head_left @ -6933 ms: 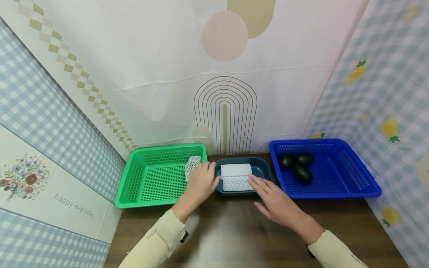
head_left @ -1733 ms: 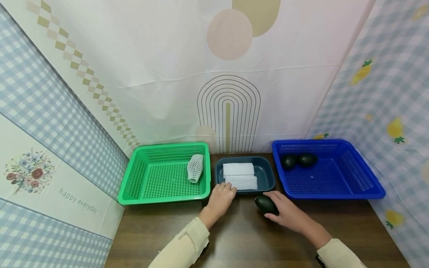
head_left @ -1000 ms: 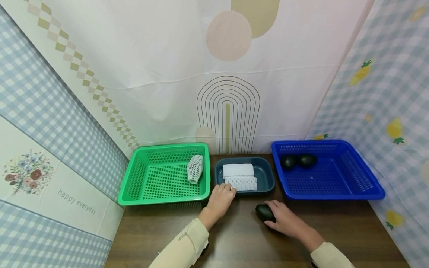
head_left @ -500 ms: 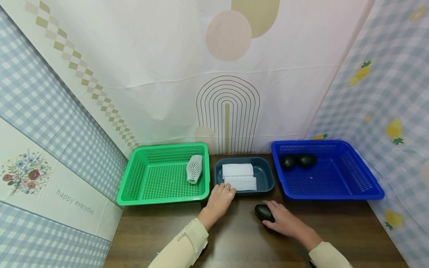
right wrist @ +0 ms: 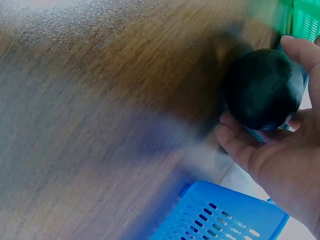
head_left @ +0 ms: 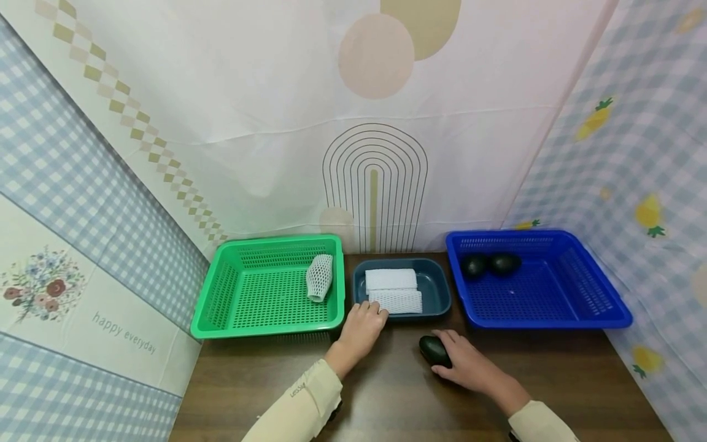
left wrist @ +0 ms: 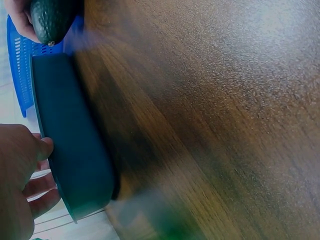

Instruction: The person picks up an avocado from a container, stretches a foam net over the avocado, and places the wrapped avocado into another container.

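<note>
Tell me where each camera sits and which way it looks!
Head: worn on the person's head, facing forward and down at the green basket, dark tray, blue basket and wooden table; left hand, right hand and sleeves show.
Left wrist: worn there, facing the dark tray; the left hand grips it, and part of the right hand shows.
Right wrist: worn there, facing the dark green fruit in the right hand, which shows close up.
Both wrist views share the dark green fruit and blue basket.

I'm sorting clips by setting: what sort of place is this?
Probably a small staged tabletop workspace: a creased white patterned backdrop hangs behind a brown wood-grain table holding a green rectangular plastic basket and a blue rectangular plastic basket.
</note>
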A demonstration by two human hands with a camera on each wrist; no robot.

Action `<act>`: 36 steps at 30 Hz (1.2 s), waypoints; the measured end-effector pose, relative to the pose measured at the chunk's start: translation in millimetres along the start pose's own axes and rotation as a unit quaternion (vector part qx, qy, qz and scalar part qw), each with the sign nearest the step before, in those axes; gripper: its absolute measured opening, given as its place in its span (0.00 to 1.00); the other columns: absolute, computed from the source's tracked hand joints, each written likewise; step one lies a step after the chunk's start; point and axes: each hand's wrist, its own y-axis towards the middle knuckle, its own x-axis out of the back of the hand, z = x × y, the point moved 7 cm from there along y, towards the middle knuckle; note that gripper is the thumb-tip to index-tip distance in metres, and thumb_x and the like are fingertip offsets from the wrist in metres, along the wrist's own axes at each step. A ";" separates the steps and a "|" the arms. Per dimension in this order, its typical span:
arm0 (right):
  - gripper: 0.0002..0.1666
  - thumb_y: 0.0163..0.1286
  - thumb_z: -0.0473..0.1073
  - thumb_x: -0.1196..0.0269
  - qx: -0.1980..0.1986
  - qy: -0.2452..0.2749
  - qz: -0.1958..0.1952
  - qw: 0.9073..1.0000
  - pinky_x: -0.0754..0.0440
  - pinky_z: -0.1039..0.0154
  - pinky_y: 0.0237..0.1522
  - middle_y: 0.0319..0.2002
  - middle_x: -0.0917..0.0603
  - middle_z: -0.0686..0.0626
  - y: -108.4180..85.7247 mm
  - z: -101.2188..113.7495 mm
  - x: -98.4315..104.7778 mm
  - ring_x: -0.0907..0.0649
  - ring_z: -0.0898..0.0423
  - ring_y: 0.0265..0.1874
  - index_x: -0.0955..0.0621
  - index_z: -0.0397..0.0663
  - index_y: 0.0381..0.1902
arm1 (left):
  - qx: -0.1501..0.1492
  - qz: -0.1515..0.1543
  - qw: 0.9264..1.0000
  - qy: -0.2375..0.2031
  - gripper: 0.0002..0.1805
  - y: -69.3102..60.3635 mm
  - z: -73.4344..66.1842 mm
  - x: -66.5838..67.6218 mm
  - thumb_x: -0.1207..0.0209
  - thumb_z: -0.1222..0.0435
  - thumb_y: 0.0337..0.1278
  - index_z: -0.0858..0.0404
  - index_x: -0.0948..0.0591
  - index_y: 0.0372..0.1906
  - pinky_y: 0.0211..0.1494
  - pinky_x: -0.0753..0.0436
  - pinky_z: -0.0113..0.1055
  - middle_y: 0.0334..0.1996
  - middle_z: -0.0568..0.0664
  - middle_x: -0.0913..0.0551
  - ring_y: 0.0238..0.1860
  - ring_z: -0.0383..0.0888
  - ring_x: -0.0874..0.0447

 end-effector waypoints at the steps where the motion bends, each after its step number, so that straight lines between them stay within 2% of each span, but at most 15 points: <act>1: 0.46 0.65 0.54 0.26 0.000 0.000 0.000 1.000 0.20 0.44 0.56 0.66 0.25 0.37 -0.4 0.3 0.8 0.22 0.41 0.61 0.32 0.41 0.73 | 0.000 0.000 1.000 -0.001 0.05 0.0 0.0 0.2 0.30 0.67 0.59 0.54 0.12 0.39 0.30 0.24 0.35 0.34 0.47 0.15 0.34 0.45 0.18; 12: 0.47 0.65 0.54 0.27 0.034 -0.015 -0.043 0.998 0.24 0.38 0.63 0.69 0.27 0.36 -9.9 13.7 28.0 0.26 0.36 0.67 0.32 0.41 0.74 | -0.002 0.010 1.000 -0.004 0.06 1.2 0.6 0.6 0.31 0.67 0.60 0.54 0.12 0.39 0.31 0.25 0.35 0.33 0.47 0.15 0.33 0.45 0.19; 18: 0.45 0.66 0.52 0.27 0.064 -0.015 -0.079 0.995 0.23 0.39 0.63 0.70 0.27 0.38 -14.2 26.5 46.1 0.25 0.38 0.68 0.32 0.42 0.74 | 0.001 0.015 1.000 -0.007 0.05 2.2 0.7 -0.1 0.31 0.66 0.60 0.54 0.12 0.39 0.30 0.25 0.36 0.33 0.47 0.15 0.33 0.45 0.18; 21: 0.43 0.66 0.50 0.27 0.081 -0.021 -0.099 0.992 0.23 0.40 0.63 0.70 0.26 0.39 -14.2 31.2 55.2 0.25 0.40 0.69 0.31 0.44 0.74 | 0.001 0.026 1.000 -0.011 0.04 3.9 0.9 0.3 0.30 0.64 0.58 0.54 0.13 0.38 0.29 0.25 0.36 0.33 0.47 0.15 0.33 0.45 0.18; 23: 0.42 0.67 0.50 0.27 0.091 -0.026 -0.112 0.989 0.23 0.40 0.64 0.70 0.26 0.39 -13.8 33.0 60.1 0.25 0.41 0.69 0.31 0.45 0.74 | 0.001 0.044 0.999 -0.016 0.04 5.6 0.7 0.9 0.31 0.63 0.58 0.55 0.13 0.38 0.29 0.25 0.36 0.32 0.47 0.15 0.33 0.45 0.18; 27: 0.42 0.67 0.49 0.27 0.106 -0.038 -0.133 0.985 0.23 0.40 0.64 0.71 0.26 0.40 -10.9 35.9 68.6 0.25 0.42 0.70 0.30 0.45 0.74 | 0.001 0.069 0.997 -0.026 0.04 13.1 3.4 5.1 0.34 0.62 0.62 0.58 0.13 0.38 0.29 0.19 0.37 0.32 0.49 0.16 0.33 0.45 0.17; 32: 0.42 0.67 0.48 0.27 0.126 -0.059 -0.155 0.978 0.23 0.40 0.65 0.73 0.28 0.42 -4.8 40.7 74.9 0.27 0.42 0.71 0.30 0.44 0.74 | 0.007 0.066 0.997 -0.040 0.05 26.7 10.2 10.6 0.36 0.62 0.65 0.59 0.14 0.39 0.31 0.16 0.37 0.33 0.50 0.16 0.35 0.46 0.16; 36: 0.43 0.65 0.47 0.25 0.145 -0.076 -0.174 0.971 0.23 0.40 0.65 0.73 0.28 0.40 3.4 45.4 77.5 0.26 0.41 0.70 0.29 0.40 0.72 | 0.015 0.090 0.995 -0.050 0.07 40.8 15.9 6.7 0.38 0.63 0.68 0.60 0.14 0.45 0.37 0.14 0.39 0.38 0.51 0.14 0.39 0.47 0.14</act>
